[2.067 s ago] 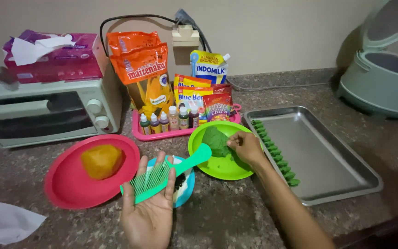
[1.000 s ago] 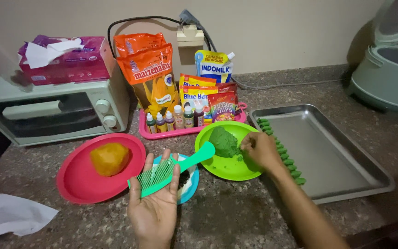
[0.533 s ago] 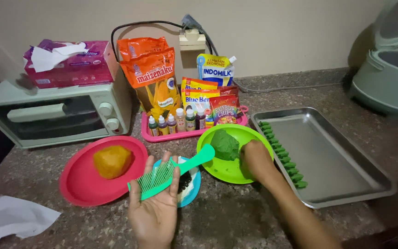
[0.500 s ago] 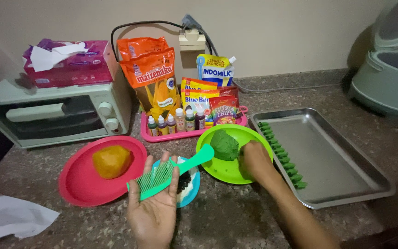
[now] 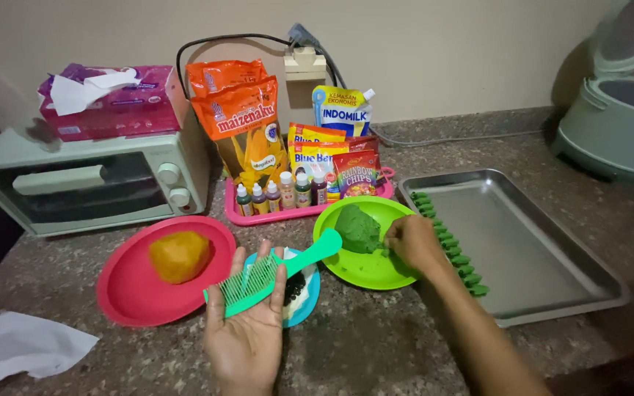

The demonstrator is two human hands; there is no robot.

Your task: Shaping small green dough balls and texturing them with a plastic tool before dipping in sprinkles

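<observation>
On the speckled stone counter (image 5: pixel 376 345), the left hand (image 5: pixel 247 334) lies palm up with its fingers held loosely together and extended, not curled, so a green comb (image 5: pixel 258 279) simply rests across the palm and fingers; the comb's teeth point up and away from the wrist, and its handle slants up to the right, ending over the near rim of the green plate (image 5: pixel 365 268). Right of it, the right arm reaches in from the lower right and the right hand (image 5: pixel 414 242) hovers over that plate, fingers bunched together and pinching at the edge of the green dough (image 5: pixel 359 229) (whether a piece is already free, I cannot tell). That dough is a rough, matte, dark green lump sitting in the back half of the plate.

By size: a pale green toaster oven (image 5: pixel 89 183) stands at the left; a steel baking tray (image 5: pixel 544 257) lies at the right, with a row of small green dough pieces (image 5: pixel 453 246) along its left edge; a red plate (image 5: pixel 133 293) holds an orange dough ball (image 5: pixel 179 255); a small blue bowl (image 5: pixel 304 293) sits just under the comb
</observation>
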